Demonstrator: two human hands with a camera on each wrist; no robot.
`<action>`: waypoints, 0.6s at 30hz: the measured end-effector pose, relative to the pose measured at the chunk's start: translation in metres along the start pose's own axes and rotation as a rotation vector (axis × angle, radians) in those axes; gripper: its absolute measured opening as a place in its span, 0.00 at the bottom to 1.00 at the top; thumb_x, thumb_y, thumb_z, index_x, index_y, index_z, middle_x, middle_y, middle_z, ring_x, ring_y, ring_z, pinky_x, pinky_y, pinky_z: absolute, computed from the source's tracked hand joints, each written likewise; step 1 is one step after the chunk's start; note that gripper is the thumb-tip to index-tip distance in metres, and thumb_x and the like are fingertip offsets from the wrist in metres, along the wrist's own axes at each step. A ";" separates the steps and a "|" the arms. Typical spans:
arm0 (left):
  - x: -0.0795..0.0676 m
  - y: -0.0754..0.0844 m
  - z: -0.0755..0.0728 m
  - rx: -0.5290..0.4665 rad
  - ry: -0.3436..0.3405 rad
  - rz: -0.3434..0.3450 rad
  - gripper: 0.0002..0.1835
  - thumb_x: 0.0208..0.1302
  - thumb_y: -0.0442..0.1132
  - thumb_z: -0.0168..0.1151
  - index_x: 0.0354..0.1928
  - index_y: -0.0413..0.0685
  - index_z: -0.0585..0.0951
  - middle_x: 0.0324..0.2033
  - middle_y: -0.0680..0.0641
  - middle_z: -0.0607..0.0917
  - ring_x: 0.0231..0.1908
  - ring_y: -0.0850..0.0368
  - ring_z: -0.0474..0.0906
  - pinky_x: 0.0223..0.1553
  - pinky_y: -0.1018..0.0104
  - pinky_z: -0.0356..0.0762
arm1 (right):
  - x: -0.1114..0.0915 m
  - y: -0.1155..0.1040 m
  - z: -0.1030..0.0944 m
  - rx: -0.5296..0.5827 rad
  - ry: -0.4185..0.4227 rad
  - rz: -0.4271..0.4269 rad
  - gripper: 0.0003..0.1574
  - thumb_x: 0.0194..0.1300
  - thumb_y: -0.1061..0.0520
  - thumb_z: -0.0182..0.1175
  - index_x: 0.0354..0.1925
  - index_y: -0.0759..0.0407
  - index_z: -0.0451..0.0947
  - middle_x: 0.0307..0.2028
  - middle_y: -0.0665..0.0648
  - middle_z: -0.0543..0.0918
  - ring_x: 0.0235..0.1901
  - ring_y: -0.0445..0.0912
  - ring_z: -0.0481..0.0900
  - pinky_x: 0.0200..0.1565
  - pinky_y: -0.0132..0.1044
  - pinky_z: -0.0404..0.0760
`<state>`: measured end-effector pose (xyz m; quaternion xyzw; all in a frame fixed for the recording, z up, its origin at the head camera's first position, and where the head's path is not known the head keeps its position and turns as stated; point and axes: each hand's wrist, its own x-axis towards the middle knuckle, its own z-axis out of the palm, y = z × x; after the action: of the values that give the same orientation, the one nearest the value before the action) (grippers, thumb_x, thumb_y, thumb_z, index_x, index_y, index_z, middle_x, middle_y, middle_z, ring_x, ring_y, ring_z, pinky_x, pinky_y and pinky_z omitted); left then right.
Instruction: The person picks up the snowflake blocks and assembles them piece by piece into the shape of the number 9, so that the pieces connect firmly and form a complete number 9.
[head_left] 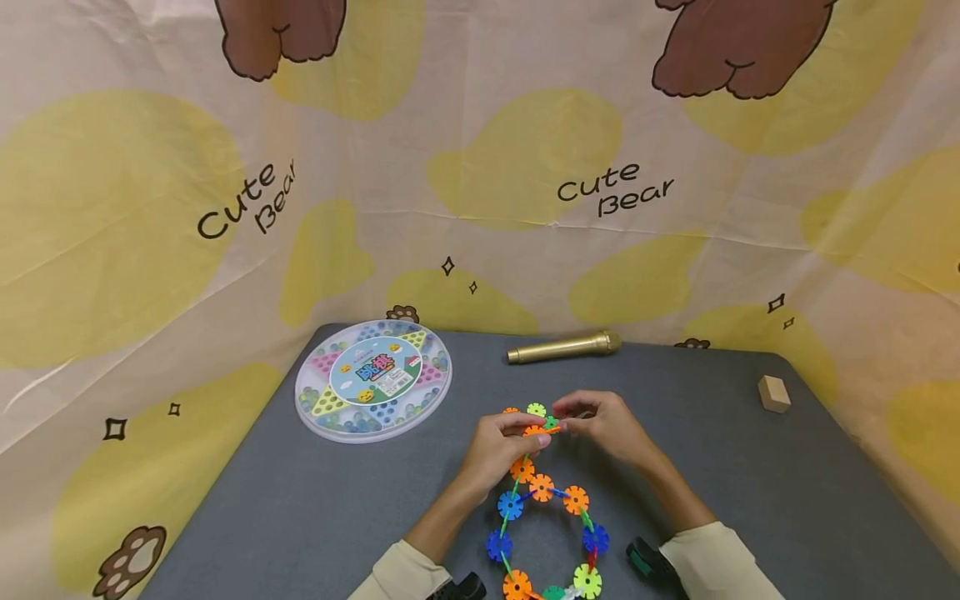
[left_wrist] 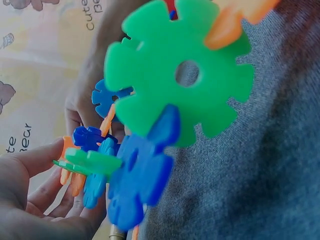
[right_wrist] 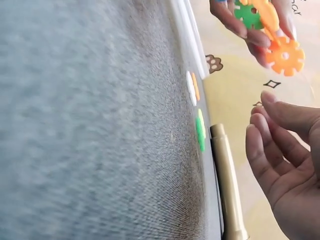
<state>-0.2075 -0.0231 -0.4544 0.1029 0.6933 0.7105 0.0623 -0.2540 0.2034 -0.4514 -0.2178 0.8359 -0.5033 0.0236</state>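
Notched plastic snowflake discs in several colours are joined edge to edge into a ring, with an orange disc point(head_left: 576, 500) on its right side and a blue disc point(head_left: 511, 506) on its left. The far end of this chain is between the thumb and fingers of my left hand point(head_left: 501, 443), where an orange disc point(right_wrist: 285, 56) sticks out. Close to the left wrist camera hang a large green disc point(left_wrist: 150, 75) and a blue disc point(left_wrist: 137, 180). My right hand point(head_left: 603, 423) is just right of the held end, its fingers loosely bent around nothing point(right_wrist: 295, 155).
Loose discs lie beyond my hands, among them a lime disc point(head_left: 536, 409) and a green disc point(right_wrist: 200, 132). A golden microphone point(head_left: 564, 347) lies at the grey table's back edge. A round marble game board point(head_left: 315, 421) is at the left, a wooden block point(head_left: 774, 394) at the right.
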 end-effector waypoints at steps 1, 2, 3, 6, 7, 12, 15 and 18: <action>0.000 0.000 0.000 -0.002 0.000 0.001 0.16 0.65 0.35 0.75 0.52 0.33 0.88 0.38 0.39 0.92 0.36 0.43 0.89 0.36 0.70 0.84 | 0.002 0.001 0.000 -0.008 -0.003 0.002 0.15 0.68 0.63 0.72 0.52 0.67 0.87 0.44 0.62 0.91 0.40 0.52 0.88 0.40 0.40 0.89; 0.000 0.000 0.000 -0.002 0.000 0.001 0.16 0.65 0.35 0.75 0.52 0.33 0.88 0.37 0.39 0.92 0.35 0.45 0.88 0.36 0.70 0.84 | 0.004 0.001 -0.001 -0.014 -0.005 0.005 0.16 0.68 0.63 0.72 0.52 0.68 0.87 0.45 0.62 0.91 0.41 0.51 0.88 0.40 0.39 0.88; 0.000 0.001 0.000 -0.001 0.000 0.001 0.16 0.65 0.35 0.75 0.52 0.32 0.88 0.37 0.39 0.91 0.35 0.46 0.88 0.35 0.71 0.83 | 0.007 0.003 -0.001 -0.019 -0.009 0.008 0.17 0.68 0.63 0.72 0.53 0.68 0.86 0.45 0.62 0.90 0.41 0.50 0.88 0.40 0.38 0.88; -0.001 0.002 0.000 0.005 -0.001 0.002 0.17 0.65 0.36 0.75 0.52 0.32 0.88 0.36 0.39 0.91 0.34 0.48 0.88 0.35 0.71 0.83 | 0.014 0.007 -0.002 -0.026 -0.024 0.016 0.19 0.67 0.63 0.73 0.55 0.69 0.86 0.45 0.64 0.90 0.42 0.49 0.88 0.40 0.37 0.88; -0.001 0.002 0.000 0.007 -0.002 0.003 0.17 0.65 0.36 0.75 0.52 0.32 0.88 0.36 0.39 0.91 0.34 0.49 0.88 0.35 0.71 0.82 | 0.016 0.008 -0.002 -0.027 -0.029 0.019 0.20 0.66 0.64 0.74 0.55 0.69 0.85 0.46 0.65 0.90 0.43 0.50 0.88 0.40 0.36 0.88; -0.003 0.003 0.000 0.002 -0.004 0.004 0.17 0.66 0.37 0.75 0.52 0.33 0.88 0.35 0.40 0.92 0.33 0.51 0.87 0.34 0.71 0.82 | 0.024 0.017 -0.004 -0.028 -0.050 0.045 0.23 0.65 0.63 0.74 0.57 0.70 0.85 0.47 0.68 0.89 0.44 0.51 0.89 0.40 0.35 0.88; -0.002 0.003 -0.001 -0.006 -0.005 0.001 0.18 0.66 0.37 0.75 0.52 0.32 0.88 0.35 0.41 0.92 0.33 0.53 0.87 0.35 0.71 0.82 | 0.028 0.022 -0.005 -0.022 -0.061 0.073 0.22 0.66 0.64 0.74 0.57 0.70 0.84 0.47 0.67 0.89 0.44 0.52 0.88 0.40 0.34 0.87; -0.002 0.002 -0.001 -0.012 -0.006 -0.004 0.19 0.66 0.37 0.76 0.53 0.31 0.87 0.35 0.42 0.92 0.32 0.55 0.87 0.35 0.71 0.82 | 0.031 0.026 -0.005 -0.030 -0.064 0.104 0.21 0.65 0.64 0.74 0.55 0.70 0.85 0.45 0.65 0.89 0.42 0.50 0.88 0.39 0.34 0.86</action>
<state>-0.2061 -0.0245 -0.4524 0.1032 0.6891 0.7142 0.0665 -0.2924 0.2058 -0.4660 -0.1902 0.8525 -0.4814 0.0730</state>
